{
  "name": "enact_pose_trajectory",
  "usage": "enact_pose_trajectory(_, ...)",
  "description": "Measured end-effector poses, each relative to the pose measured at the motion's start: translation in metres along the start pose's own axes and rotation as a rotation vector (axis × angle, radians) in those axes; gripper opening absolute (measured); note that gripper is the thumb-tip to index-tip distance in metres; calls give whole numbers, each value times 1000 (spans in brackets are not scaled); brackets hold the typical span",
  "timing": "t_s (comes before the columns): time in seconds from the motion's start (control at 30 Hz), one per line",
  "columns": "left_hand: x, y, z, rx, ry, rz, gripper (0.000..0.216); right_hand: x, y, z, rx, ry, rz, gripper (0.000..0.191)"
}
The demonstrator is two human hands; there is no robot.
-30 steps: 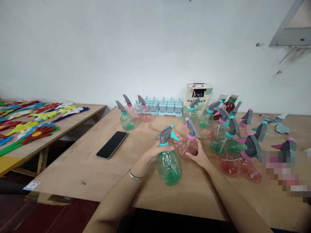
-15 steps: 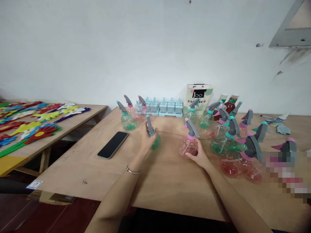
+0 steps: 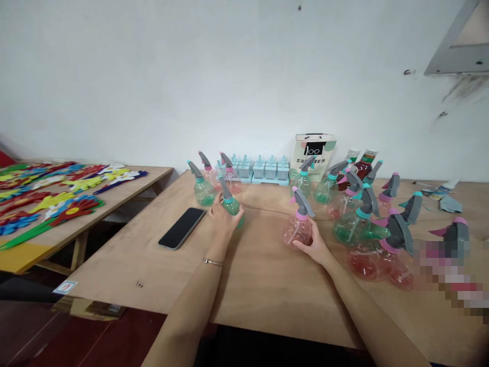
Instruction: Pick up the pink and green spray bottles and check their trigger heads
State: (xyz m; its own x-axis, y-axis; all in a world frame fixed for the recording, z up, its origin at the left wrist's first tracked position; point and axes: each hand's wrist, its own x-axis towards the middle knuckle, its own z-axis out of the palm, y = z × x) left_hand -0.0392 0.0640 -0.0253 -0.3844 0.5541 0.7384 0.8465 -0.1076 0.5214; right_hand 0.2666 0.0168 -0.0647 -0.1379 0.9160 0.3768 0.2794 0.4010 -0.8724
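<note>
My left hand [image 3: 224,216] is closed around the body of a green spray bottle [image 3: 231,205], whose grey trigger head rises above the fingers. My right hand [image 3: 314,245] grips the lower right side of a pink spray bottle [image 3: 297,229] that stands upright on the wooden table [image 3: 260,285]. Just beyond my left hand stand another green spray bottle [image 3: 205,192] and two pink ones [image 3: 232,178]. On my right, several more green and pink spray bottles [image 3: 349,227] are grouped close together, some overlapping.
A black phone [image 3: 182,228] lies left of my left hand. Light-blue ice-pop moulds [image 3: 270,171], a paper bag [image 3: 313,153] and dark red bottles [image 3: 363,165] stand along the wall. Colourful hand-shaped clappers [image 3: 72,204] cover the left table. A blurred patch hides the right edge.
My left hand has shifted slightly left with the green spray bottle, nearer the group behind it. My right hand stays on the pink spray bottle. The view has turned slightly.
</note>
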Motion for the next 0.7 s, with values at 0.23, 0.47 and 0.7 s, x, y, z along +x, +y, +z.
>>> enact_pose_trajectory(0.23,7,-12,20,232,-76,-115,77,0,3,1,12,-7,4,90)
enact_pose_trajectory(0.47,21,-21,33,239,-112,-148,84,0,0,1,34,-40,21,92)
enact_pose_trajectory(0.7,18,-27,33,239,-126,-170,89,0,2,3,55,-42,60,97)
